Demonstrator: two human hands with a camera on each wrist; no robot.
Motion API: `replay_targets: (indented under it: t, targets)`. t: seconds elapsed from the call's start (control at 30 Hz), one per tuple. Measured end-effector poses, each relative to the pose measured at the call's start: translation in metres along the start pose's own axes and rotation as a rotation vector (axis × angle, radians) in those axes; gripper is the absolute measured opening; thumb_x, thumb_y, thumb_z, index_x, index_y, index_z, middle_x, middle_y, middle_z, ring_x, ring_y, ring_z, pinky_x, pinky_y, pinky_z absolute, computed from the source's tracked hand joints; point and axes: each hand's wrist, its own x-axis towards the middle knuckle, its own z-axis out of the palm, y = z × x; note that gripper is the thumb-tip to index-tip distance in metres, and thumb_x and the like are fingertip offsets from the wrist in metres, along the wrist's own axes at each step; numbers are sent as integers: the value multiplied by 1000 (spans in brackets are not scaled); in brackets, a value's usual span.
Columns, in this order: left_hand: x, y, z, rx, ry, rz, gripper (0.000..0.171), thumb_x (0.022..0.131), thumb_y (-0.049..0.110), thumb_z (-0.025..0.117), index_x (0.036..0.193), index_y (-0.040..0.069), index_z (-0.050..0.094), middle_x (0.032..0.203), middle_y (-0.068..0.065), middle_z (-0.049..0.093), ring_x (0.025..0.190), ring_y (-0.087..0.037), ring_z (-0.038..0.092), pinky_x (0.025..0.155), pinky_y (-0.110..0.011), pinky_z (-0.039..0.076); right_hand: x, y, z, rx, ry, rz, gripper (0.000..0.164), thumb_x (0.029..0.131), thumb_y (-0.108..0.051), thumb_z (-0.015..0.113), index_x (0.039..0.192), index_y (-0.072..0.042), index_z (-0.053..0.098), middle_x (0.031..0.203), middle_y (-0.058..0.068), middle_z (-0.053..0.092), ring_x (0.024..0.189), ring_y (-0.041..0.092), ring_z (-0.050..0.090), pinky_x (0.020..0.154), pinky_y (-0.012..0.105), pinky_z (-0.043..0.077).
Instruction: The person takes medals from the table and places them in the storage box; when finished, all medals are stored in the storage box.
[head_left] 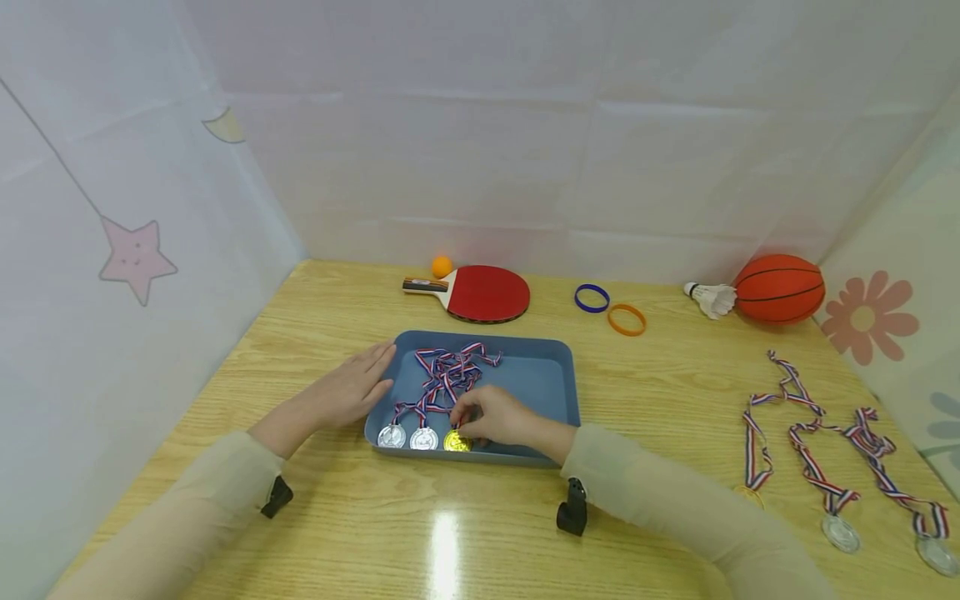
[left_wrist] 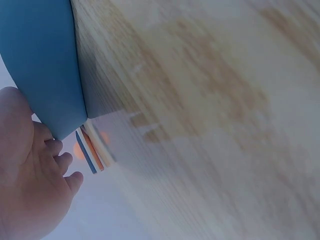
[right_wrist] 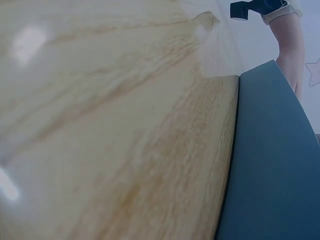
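Note:
A blue-grey tray (head_left: 534,379) holds two silver medals (head_left: 423,439) and a gold medal (head_left: 454,441), lined up along its near side. Their red, white and blue ribbons (head_left: 448,377) lie tangled behind them. My right hand (head_left: 497,414) reaches over the near rim and pinches the gold medal near its top edge, thumb and fingers curled. At the tray's left rim my left hand (head_left: 343,390) rests with straight fingers; the left wrist view shows that hand (left_wrist: 35,170) against the tray wall (left_wrist: 47,65). The right hand itself is outside the right wrist view, which shows the tray's outer wall (right_wrist: 270,160).
Behind the tray lie a red table tennis paddle (head_left: 489,293) and an orange ball (head_left: 442,267). A blue wristband (head_left: 592,308) and an orange wristband (head_left: 626,332) are right of them. Farther right sit a shuttlecock (head_left: 712,298), a small basketball (head_left: 780,289) and more medals (head_left: 841,533) with ribbons.

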Motion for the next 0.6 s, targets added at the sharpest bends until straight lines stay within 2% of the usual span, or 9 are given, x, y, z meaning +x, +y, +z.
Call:
replay_targets:
  t: [0.13, 0.27, 0.43, 0.6]
  targets:
    - [0, 0, 0, 2, 1, 4, 56, 101, 23, 32, 142, -11, 17, 148, -25, 15, 135, -39, 13, 107, -50, 17, -2, -1, -2, 11, -2, -4, 9, 82, 3, 65, 88, -4, 66, 74, 3, 59, 60, 18, 59, 50, 28, 53]
    - [0, 0, 1, 2, 2, 6, 56, 101, 23, 33, 142, -11, 17, 148, -25, 15, 134, -40, 14, 107, -50, 17, -7, -3, -8, 8, 7, -17, 10, 82, 2, 65, 90, -3, 66, 84, 3, 59, 59, 19, 59, 51, 29, 53]
    - [0, 0, 0, 1, 1, 0, 56, 101, 23, 33, 142, -10, 17, 148, -24, 15, 134, -40, 15, 107, -50, 17, -20, -6, -21, -3, 22, -44, 12, 84, -3, 66, 95, -3, 66, 95, 7, 60, 59, 20, 59, 54, 31, 53]
    - [0, 0, 1, -2, 3, -3, 56, 101, 23, 33, 142, -10, 17, 148, -24, 14, 135, -39, 13, 108, -50, 16, -40, -12, -40, 8, 42, -74, 17, 84, -7, 66, 100, -1, 65, 100, 13, 61, 66, 31, 60, 57, 39, 54]
